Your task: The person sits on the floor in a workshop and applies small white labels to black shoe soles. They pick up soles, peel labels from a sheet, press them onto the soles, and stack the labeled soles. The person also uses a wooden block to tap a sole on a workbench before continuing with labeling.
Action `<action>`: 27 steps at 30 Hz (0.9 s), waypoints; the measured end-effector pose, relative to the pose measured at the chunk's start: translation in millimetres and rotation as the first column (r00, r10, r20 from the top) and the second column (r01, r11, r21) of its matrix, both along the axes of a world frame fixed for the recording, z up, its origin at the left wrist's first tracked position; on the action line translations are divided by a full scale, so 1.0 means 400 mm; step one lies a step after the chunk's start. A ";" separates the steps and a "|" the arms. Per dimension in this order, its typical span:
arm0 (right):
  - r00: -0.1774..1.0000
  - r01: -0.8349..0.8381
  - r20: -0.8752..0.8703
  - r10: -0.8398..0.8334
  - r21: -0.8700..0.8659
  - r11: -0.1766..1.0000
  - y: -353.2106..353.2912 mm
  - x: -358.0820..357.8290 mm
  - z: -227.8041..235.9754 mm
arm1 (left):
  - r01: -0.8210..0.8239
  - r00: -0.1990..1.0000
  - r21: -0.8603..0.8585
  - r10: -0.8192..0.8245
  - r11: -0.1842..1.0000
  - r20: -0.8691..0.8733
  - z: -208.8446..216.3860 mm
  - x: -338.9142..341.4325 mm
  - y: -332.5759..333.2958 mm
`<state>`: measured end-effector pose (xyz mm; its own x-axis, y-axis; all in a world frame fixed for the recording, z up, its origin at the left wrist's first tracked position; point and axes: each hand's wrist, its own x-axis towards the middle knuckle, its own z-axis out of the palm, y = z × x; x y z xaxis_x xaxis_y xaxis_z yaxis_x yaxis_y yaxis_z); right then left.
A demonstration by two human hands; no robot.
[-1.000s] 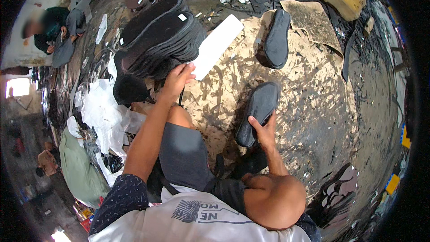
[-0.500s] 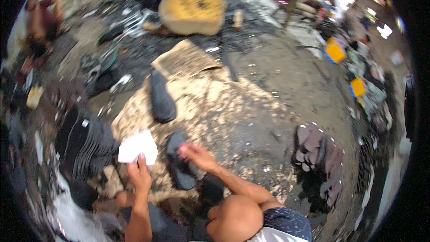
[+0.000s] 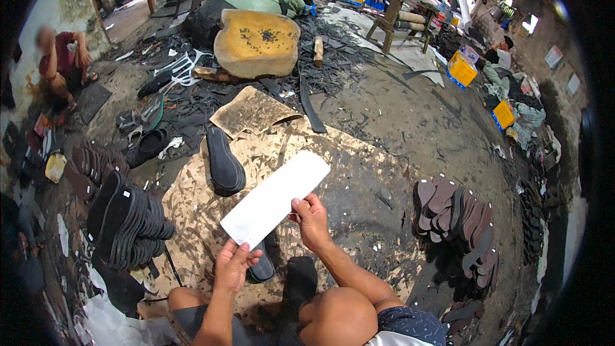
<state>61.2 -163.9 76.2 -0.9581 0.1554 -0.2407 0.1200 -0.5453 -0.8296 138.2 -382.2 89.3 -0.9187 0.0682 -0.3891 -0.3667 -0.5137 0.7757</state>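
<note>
A long white sheet (image 3: 275,198), apparently paper, slants up to the right in front of me. My left hand (image 3: 234,266) pinches its lower end between thumb and fingers. Along its right edge, my right hand (image 3: 312,221) grips it with thumb and fingertips. Under the sheet lies a black shoe sole (image 3: 262,268), mostly covered, with only its near end showing. Another black sole or small stack of soles (image 3: 225,163) rests beyond the sheet on a stained tan board (image 3: 186,186).
Stacked black soles (image 3: 131,227) stand at the left, brown soles (image 3: 455,208) at the right. Farther off are a folded tan piece (image 3: 253,112), a worn yellow foam block (image 3: 256,45) and dark scraps. A person (image 3: 61,61) sits at the far left, another (image 3: 503,51) at the far right.
The white sheet has moved right, over the sole, and now shows its full length. My right hand has left the sole and taken hold of the sheet's edge. The view has tilted up.
</note>
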 end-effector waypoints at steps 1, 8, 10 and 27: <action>0.999 0.043 0.015 -0.043 -0.023 0.999 -0.003 0.012 0.018 | 0.005 0.999 -0.032 -0.003 0.999 0.036 -0.008 0.009 0.008; 0.993 -0.101 0.104 0.063 0.408 0.907 0.104 0.027 -0.181 | -0.035 0.984 -0.172 0.063 0.985 0.164 -0.136 -0.026 0.005; 0.959 -0.234 0.239 0.150 0.377 0.896 0.150 0.037 -0.230 | 0.022 0.977 -0.219 0.026 0.976 0.214 -0.134 -0.037 -0.010; 0.848 -0.287 0.011 0.530 0.850 0.442 -0.084 0.067 -0.015 | -0.047 0.999 -0.243 0.044 0.969 -0.018 -0.131 -0.019 0.048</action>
<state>88.2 -197.3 70.3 -0.9643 -0.2647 -0.0051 -0.1112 0.4225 -0.8995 130.5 -363.1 37.0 -0.9235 -0.0693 -0.3773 -0.3367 -0.3251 0.8837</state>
